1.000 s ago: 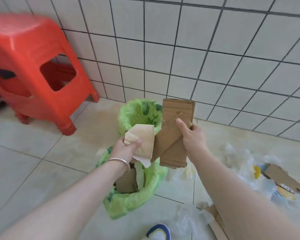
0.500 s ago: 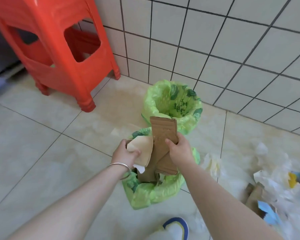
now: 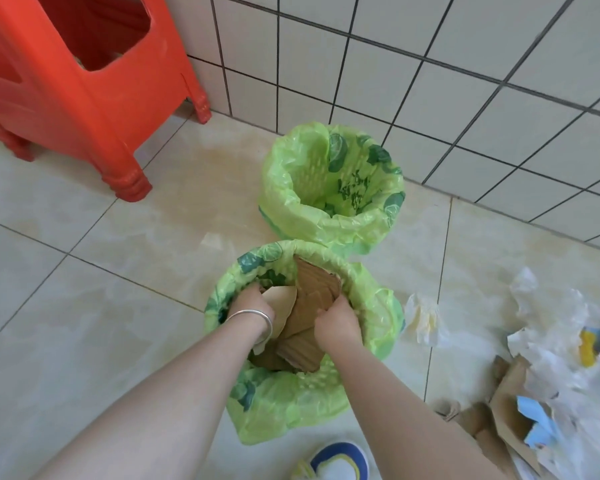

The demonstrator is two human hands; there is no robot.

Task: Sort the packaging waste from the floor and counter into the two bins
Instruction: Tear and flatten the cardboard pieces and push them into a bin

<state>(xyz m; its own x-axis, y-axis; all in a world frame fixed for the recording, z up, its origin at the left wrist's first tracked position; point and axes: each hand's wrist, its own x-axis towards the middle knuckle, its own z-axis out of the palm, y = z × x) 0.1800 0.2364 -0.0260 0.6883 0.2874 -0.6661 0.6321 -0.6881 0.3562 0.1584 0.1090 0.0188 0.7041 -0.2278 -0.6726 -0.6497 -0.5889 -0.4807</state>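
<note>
Two bins stand on the tiled floor (image 3: 84,271) near the white tiled wall (image 3: 430,81), both lined with green bags. Largest item in view is the red stool (image 3: 70,81), at the upper left, its legs on the floor beside the wall. Far bin (image 3: 329,183) sits close to the wall; little can be seen inside it beyond the liner. Near bin (image 3: 291,403) stands just in front of it, almost touching, and holds brown cardboard (image 3: 312,285) that leans against its far rim and rises slightly above it. Waste pile (image 3: 551,393) lies on the floor at the right: white plastic film, torn brown card, a blue scrap and a yellow scrap, well apart from the stool. One crumpled white wrapper (image 3: 423,320) lies just beside the near bin's right side. Both forearms reach down into the near bin. Left hand (image 3: 250,303), with a silver bangle (image 3: 257,317) at the wrist, grips a tan paper piece (image 3: 281,306) inside the bin mouth. Right hand (image 3: 336,323) is curled around the cardboard, fingers on its edge, inside the same bin. Shoe (image 3: 336,462), blue, white and yellow, shows at the bottom edge, near the bin's base
</note>
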